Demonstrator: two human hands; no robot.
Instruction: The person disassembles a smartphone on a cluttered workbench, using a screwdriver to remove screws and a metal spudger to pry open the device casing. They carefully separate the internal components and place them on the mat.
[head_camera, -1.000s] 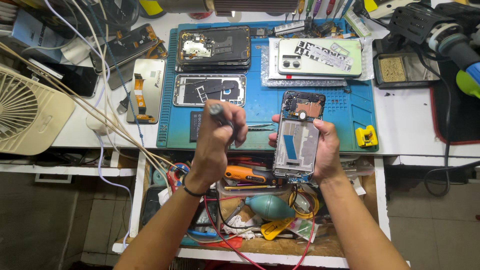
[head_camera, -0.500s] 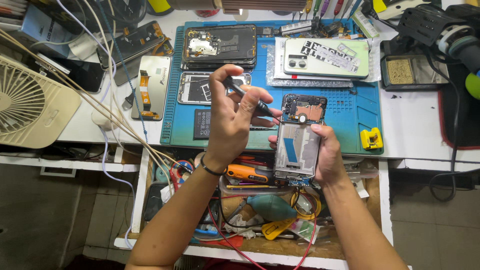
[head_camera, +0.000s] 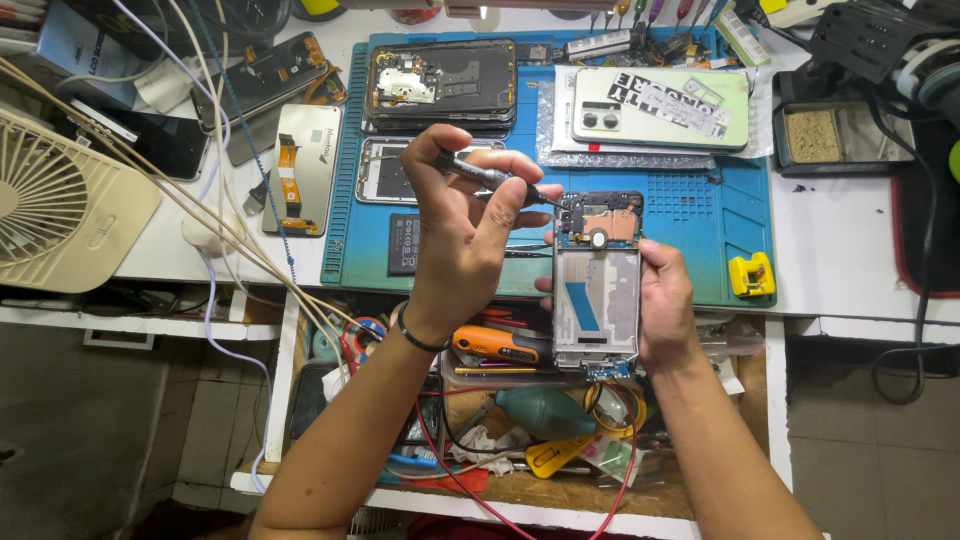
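Your left hand (head_camera: 460, 235) pinches a dark screwdriver (head_camera: 490, 180), tip at the top of the opened phone (head_camera: 597, 285) your right hand (head_camera: 665, 305) clasps over the blue mat (head_camera: 690, 215) (tabletop edge). Behind lies a pale-green phone back (head_camera: 660, 108) with a black-and-white label; a yellow block (head_camera: 751, 274) sits right.

A detached phone screen (head_camera: 299, 168) lies face-down left of the blue mat (head_camera: 700, 215); a black-and-white label (head_camera: 668, 103) covers a pale-green phone back (head_camera: 730, 120).
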